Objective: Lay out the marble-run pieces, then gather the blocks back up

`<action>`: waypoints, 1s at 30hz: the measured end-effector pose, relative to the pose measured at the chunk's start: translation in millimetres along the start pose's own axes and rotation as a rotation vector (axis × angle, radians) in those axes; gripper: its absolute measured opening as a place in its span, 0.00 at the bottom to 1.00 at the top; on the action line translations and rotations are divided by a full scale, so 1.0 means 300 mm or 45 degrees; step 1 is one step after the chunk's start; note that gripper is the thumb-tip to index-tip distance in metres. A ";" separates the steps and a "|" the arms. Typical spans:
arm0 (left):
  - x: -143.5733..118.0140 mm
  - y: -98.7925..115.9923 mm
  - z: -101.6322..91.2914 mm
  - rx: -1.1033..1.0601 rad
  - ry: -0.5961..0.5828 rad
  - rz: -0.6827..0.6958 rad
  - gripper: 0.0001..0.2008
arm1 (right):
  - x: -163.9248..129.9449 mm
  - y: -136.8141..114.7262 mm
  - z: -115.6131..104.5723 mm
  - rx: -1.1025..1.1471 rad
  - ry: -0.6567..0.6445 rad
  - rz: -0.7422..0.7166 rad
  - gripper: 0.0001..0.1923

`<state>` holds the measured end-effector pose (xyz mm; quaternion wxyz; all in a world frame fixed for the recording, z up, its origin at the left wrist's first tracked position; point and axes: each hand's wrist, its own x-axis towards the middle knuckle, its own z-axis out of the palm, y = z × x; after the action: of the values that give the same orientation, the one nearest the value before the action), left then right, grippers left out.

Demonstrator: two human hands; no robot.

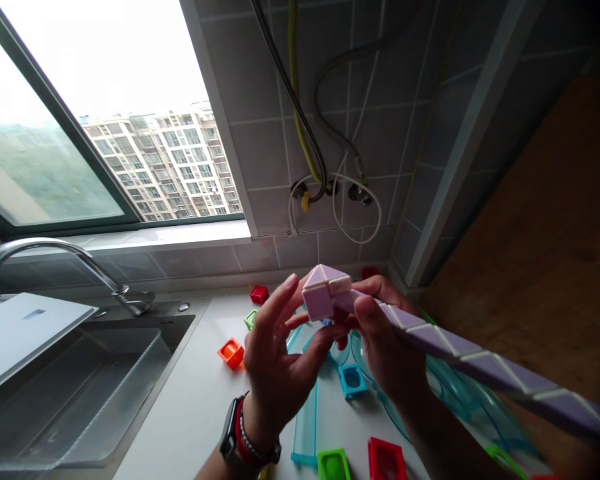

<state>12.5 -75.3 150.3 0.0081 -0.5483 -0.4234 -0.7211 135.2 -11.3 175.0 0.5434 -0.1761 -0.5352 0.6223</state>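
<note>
Both hands, left hand (275, 360) and right hand (385, 340), are gripping the folded end of a purple snake puzzle (325, 293) above the counter (190, 407); its tail is running off-frame right, fingertips partly hidden.

Two bare hands, the left hand (275, 360) and the right hand (385, 347), grip one purple-and-white plastic twist snake puzzle (430, 337). Three small red plastic square blocks (386, 459), one orange (231, 352) and one blue (352, 380) dot the counter.
</note>
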 end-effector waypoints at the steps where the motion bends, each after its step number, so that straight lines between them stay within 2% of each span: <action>1: 0.009 0.002 -0.005 -0.045 -0.036 -0.041 0.38 | 0.001 0.001 -0.003 0.025 -0.023 0.035 0.20; 5: 0.047 0.000 -0.039 -0.090 -0.249 -0.110 0.40 | 0.009 0.022 -0.015 0.054 -0.114 0.132 0.26; 9: 0.071 -0.005 -0.071 -0.147 -0.438 -0.203 0.42 | 0.021 0.034 -0.019 0.105 -0.037 0.246 0.29; 11: 0.074 -0.009 -0.076 -0.171 -0.462 -0.230 0.40 | 0.026 0.029 -0.014 0.130 -0.004 0.281 0.28; 15: 0.073 -0.012 -0.069 -0.199 -0.342 -0.296 0.36 | 0.026 0.012 -0.001 0.166 -0.001 0.247 0.23; 20: 0.083 -0.016 -0.071 -0.344 -0.096 -0.403 0.31 | 0.015 0.005 -0.007 0.205 -0.174 0.163 0.21; 24: 0.088 -0.030 -0.081 -0.465 -0.108 -0.508 0.30 | 0.014 0.012 -0.017 0.194 -0.246 0.122 0.15; 27: 0.085 -0.033 -0.079 -0.493 -0.135 -0.569 0.31 | 0.019 0.017 -0.016 0.197 -0.183 0.107 0.13; 30: 0.082 -0.029 -0.070 -0.518 -0.127 -0.593 0.31 | 0.024 0.017 -0.011 0.178 -0.128 0.111 0.14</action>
<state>-17.9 -71.5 163.6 -0.2880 -0.4617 -0.3847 -0.7455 132.8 -2.8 172.0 0.4994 -0.1295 -0.5088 0.6892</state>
